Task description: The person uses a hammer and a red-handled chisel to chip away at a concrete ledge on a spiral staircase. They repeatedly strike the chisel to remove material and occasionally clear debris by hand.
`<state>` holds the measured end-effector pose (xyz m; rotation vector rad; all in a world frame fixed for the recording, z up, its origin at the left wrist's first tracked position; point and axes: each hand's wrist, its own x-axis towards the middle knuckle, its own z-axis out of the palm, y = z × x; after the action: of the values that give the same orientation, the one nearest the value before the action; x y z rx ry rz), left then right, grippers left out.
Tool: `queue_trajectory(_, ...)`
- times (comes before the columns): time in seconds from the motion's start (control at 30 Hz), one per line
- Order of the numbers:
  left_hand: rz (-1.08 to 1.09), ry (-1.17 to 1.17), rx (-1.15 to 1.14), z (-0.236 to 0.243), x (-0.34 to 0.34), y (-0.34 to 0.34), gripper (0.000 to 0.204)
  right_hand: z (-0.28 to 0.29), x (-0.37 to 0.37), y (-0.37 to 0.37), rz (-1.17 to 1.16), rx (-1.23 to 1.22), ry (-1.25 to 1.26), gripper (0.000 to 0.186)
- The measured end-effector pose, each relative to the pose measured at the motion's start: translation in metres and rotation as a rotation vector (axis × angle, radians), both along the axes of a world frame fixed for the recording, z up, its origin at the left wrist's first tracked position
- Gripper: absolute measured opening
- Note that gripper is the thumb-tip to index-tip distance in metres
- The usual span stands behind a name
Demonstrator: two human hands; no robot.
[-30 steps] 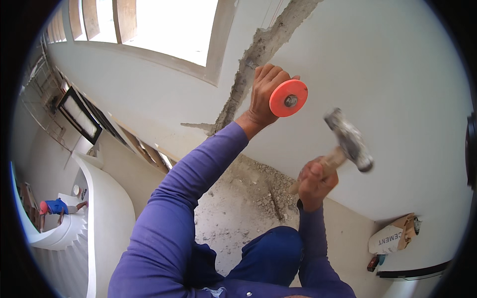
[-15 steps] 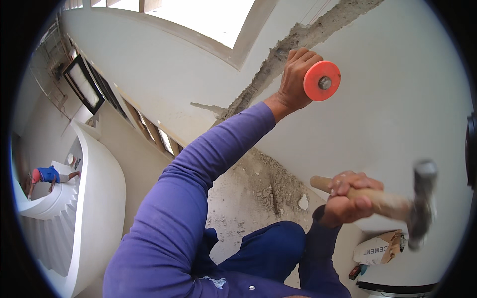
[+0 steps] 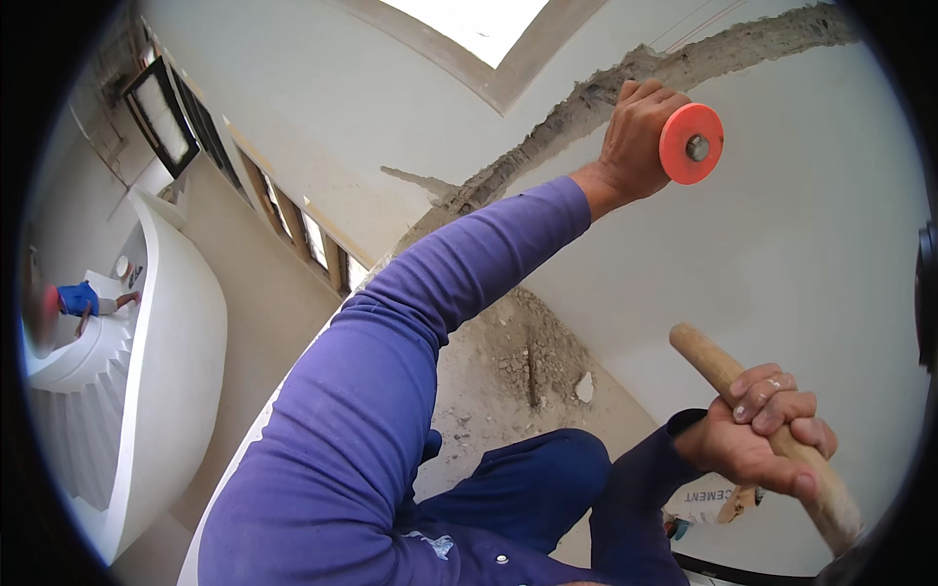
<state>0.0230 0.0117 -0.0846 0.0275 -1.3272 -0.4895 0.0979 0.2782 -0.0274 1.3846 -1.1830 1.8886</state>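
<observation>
My left hand [image 3: 637,137], at the end of an outstretched arm, is wrapped round a chisel with a round orange hand guard [image 3: 677,164]. The chisel's metal striking end shows in the middle of the guard; its tip is hidden behind the hand. Just beyond the fist runs a rough, broken-out groove [image 3: 547,143] in the white wall. At the lower right, my right hand [image 3: 760,430] grips a hammer by its wooden handle [image 3: 705,359]. The hammer's head is mostly lost at the dark rim of the picture.
Rubble and dust [image 3: 532,356] lie on the floor by the wall's foot. Behind my right forearm is a cement bag [image 3: 705,498]. Far left, a person in a blue top [image 3: 78,298] bends on a curved white staircase [image 3: 181,371]. A window opening [image 3: 469,24] is above.
My right hand has swung the hammer downward and right, its head dropping to the picture's rim. The view has shifted, and the left hand with the chisel appears farther right along the groove.
</observation>
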Motion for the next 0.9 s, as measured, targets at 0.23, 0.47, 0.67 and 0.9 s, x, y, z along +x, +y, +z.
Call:
queue_trajectory(0.23, -0.054, 0.0, 0.065, 0.005, 0.009, -0.006, 0.015, -0.013, -0.047, -0.039, -0.235, 0.796, -0.273, 0.036)
queue_trajectory(0.47, -0.066, -0.034, 0.139, 0.03, 0.001, -0.006, 0.01, 0.036, -0.006, -0.017, 0.087, 0.054, 0.102, 0.053)
queue_trajectory(0.67, -0.023, -0.058, 0.111, 0.017, 0.01, -0.016, 0.009, 0.026, -0.027, -0.05, -0.196, 1.11, -0.216, 0.04)
queue_trajectory(0.9, -0.032, -0.103, 0.141, 0.023, 0.001, -0.014, 0.011, 0.027, -0.006, -0.031, 0.098, 0.147, 0.079, 0.054)
